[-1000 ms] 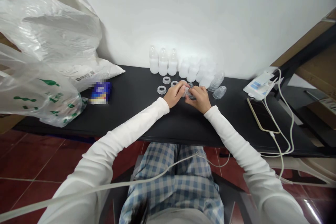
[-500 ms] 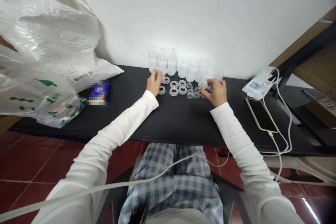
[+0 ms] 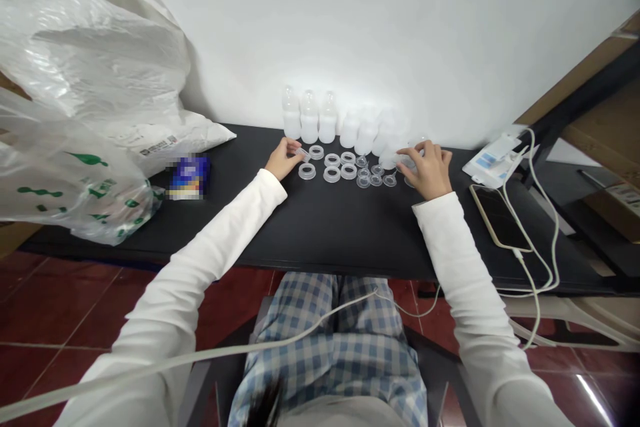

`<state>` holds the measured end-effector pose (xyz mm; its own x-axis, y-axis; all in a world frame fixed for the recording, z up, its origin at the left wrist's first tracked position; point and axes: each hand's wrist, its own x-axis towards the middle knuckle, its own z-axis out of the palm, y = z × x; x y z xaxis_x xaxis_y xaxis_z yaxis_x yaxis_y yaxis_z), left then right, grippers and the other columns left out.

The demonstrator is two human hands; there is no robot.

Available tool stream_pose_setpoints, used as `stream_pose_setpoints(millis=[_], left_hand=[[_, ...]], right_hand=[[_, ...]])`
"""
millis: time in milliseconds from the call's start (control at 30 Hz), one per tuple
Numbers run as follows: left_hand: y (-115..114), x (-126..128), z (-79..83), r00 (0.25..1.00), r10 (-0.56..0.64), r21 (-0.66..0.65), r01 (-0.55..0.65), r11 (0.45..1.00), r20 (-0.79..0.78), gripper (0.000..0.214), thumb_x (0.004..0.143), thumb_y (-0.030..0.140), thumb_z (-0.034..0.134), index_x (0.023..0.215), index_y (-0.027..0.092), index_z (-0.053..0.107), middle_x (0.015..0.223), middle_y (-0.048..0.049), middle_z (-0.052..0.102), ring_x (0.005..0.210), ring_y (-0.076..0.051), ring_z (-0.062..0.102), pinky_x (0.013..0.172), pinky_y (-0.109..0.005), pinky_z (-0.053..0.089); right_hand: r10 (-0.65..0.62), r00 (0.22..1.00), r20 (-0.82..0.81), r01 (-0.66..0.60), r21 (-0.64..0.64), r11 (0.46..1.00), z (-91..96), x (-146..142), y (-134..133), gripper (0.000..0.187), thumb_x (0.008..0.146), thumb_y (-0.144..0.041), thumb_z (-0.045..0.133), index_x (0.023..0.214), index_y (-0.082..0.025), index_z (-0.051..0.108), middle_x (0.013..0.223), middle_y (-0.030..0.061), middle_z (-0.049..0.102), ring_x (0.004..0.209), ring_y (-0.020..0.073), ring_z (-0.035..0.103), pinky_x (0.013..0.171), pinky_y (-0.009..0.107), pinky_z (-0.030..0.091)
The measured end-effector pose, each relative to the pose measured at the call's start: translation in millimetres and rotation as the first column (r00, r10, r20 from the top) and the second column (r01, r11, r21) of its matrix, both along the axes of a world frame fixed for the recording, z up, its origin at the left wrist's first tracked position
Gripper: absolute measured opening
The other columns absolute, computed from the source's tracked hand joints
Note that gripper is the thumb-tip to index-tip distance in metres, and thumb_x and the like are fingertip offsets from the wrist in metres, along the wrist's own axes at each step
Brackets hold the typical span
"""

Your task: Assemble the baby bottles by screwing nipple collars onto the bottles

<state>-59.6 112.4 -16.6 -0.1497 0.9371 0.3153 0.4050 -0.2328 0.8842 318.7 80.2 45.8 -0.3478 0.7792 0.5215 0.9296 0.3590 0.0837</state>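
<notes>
My left hand pinches a translucent bottle ring at the left end of the loose rings. Beside it lie several more collar rings in two rows. My right hand is closed, thumb and fingers on a clear plastic piece, partly hidden by the fingers. Left of that hand lie several small clear nipples. Three capped baby bottles stand upright behind the rings. Several white bottle bodies without rings stand to their right.
A phone with a white cable lies on the right of the black table, near a white-and-blue packet. Large plastic bags and a blue box are at the left. A white wall rises behind the bottles.
My right hand has moved right, away from the small nipples. My left hand has shifted slightly left and down, uncovering the rings next to it. The bottles stay in place.
</notes>
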Motion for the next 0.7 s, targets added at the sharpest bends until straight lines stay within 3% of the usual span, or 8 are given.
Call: stream_pose_setpoints(millis=[167, 267, 367, 467, 567, 700], left_hand=[[0, -2, -2.8, 0.996, -0.061, -0.036, 0.058, 0.998, -0.067, 0.021, 0.072, 0.022, 0.071, 0.090, 0.022, 0.059, 0.100, -0.0047, 0.070, 0.097, -0.020, 0.065, 0.097, -0.041, 0.051], [-2, -2, -4.1, 0.982, -0.050, 0.000, 0.050, 0.999, -0.183, 0.016, 0.078, 0.029, 0.066, 0.093, 0.022, 0.063, 0.107, -0.0076, 0.071, 0.107, -0.025, 0.063, 0.098, -0.044, 0.051], [-6, 2, -2.7, 0.942, -0.059, 0.083, 0.091, 0.992, -0.331, 0.032, 0.089, 0.039, 0.056, 0.113, 0.022, 0.065, 0.129, -0.0114, 0.067, 0.123, -0.029, 0.058, 0.109, -0.049, 0.043], [-10, 7, 0.0, 0.885, -0.176, 0.072, 0.228, 0.971, -0.431, 0.045, 0.097, 0.046, 0.042, 0.130, 0.024, 0.062, 0.148, -0.0098, 0.056, 0.140, -0.028, 0.049, 0.119, -0.050, 0.032], [-14, 12, 2.2, 0.850, -0.251, -0.011, 0.278, 0.961, -0.462, 0.049, 0.100, 0.050, 0.033, 0.136, 0.028, 0.060, 0.152, -0.0054, 0.053, 0.149, -0.027, 0.040, 0.121, -0.051, 0.027], [-17, 13, 5.0, 0.843, -0.220, -0.025, 0.239, 0.971, -0.491, 0.054, 0.102, 0.053, 0.027, 0.127, 0.027, 0.066, 0.144, -0.0057, 0.062, 0.148, -0.026, 0.041, 0.120, -0.050, 0.027]], right_hand=[[-0.014, 1.000, 0.017, 0.015, -0.023, 1.000, 0.9, 11, -2, 0.031, 0.091, -0.038, 0.058, 0.116, -0.023, 0.067, 0.116, 0.0169, 0.056, 0.106, 0.0358, 0.051, 0.089, 0.052, 0.037], [-0.044, 0.998, 0.044, 0.046, -0.034, 0.998, -2.9, 15, -1, 0.029, 0.089, -0.040, 0.062, 0.110, -0.021, 0.070, 0.117, 0.0172, 0.055, 0.108, 0.0364, 0.050, 0.089, 0.054, 0.037], [-0.061, 0.995, 0.081, 0.065, -0.040, 0.997, -7.7, 15, 1, 0.028, 0.088, -0.040, 0.064, 0.104, -0.018, 0.072, 0.118, 0.0184, 0.055, 0.109, 0.0363, 0.048, 0.090, 0.054, 0.037], [-0.079, 0.992, 0.101, 0.085, -0.054, 0.995, -13.0, 15, 4, 0.031, 0.089, -0.042, 0.063, 0.102, -0.015, 0.072, 0.119, 0.0202, 0.054, 0.110, 0.0365, 0.047, 0.091, 0.055, 0.037], [-0.082, 0.993, 0.090, 0.089, -0.072, 0.993, -19.7, 15, 7, 0.034, 0.090, -0.045, 0.062, 0.097, -0.013, 0.071, 0.117, 0.0211, 0.055, 0.111, 0.0366, 0.046, 0.092, 0.057, 0.036], [-0.066, 0.993, 0.094, 0.072, -0.070, 0.995, -28.2, 13, 10, 0.034, 0.089, -0.045, 0.062, 0.092, -0.013, 0.071, 0.115, 0.0213, 0.055, 0.110, 0.0361, 0.045, 0.093, 0.059, 0.035]])
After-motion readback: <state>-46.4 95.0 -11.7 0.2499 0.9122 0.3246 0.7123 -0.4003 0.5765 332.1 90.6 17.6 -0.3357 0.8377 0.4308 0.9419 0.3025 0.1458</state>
